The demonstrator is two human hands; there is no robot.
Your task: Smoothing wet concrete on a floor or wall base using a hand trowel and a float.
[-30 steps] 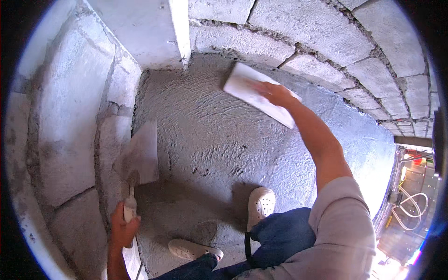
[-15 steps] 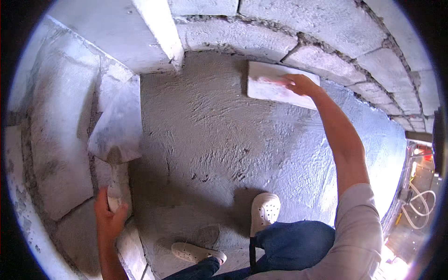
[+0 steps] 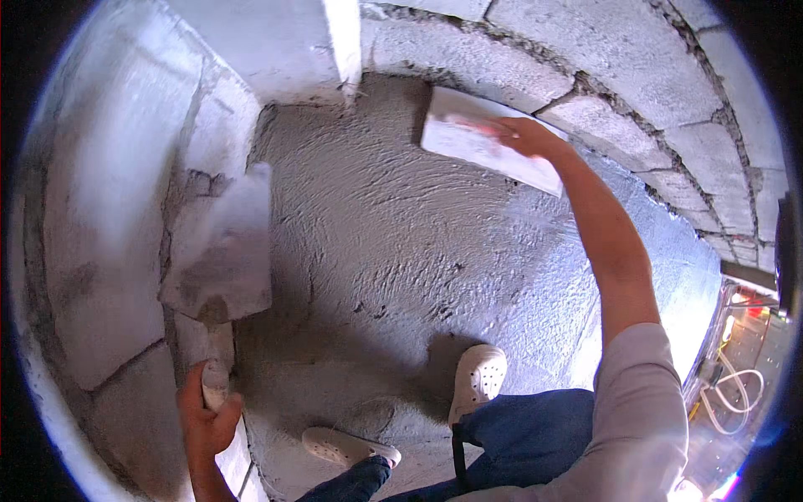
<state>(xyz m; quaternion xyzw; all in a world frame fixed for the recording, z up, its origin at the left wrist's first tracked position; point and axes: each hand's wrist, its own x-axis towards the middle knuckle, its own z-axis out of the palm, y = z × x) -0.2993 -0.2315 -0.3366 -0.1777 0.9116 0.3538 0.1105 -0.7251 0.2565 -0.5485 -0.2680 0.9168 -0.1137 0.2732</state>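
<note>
My left hand (image 3: 209, 418) is closed around the handle of a trowel (image 3: 226, 251). The trowel's broad, grey-smeared blade points away from me, beside the block wall at the left. At the far side, my right hand (image 3: 529, 138) grips a pale rectangular float (image 3: 493, 155), its arm stretched out. The float lies on a grey cement floor surface (image 3: 393, 234), tilted slightly and close to the far wall. Ridged, swirling marks cover the cement, and its right side shines with light. The float's handle is mostly hidden by my fingers and blurred.
Block walls with rough mortar joints stand at the left (image 3: 92, 251) and far right (image 3: 619, 117). A pale upright post (image 3: 343, 42) meets the floor at the back. My feet in cream clogs (image 3: 479, 376) are on the near floor. A white cable loop (image 3: 736, 393) lies beyond the right edge.
My right hand has slid the float slightly left and away, turning it more aslant. My left hand and trowel sit a little lower and farther right. The view has shifted slightly.
</note>
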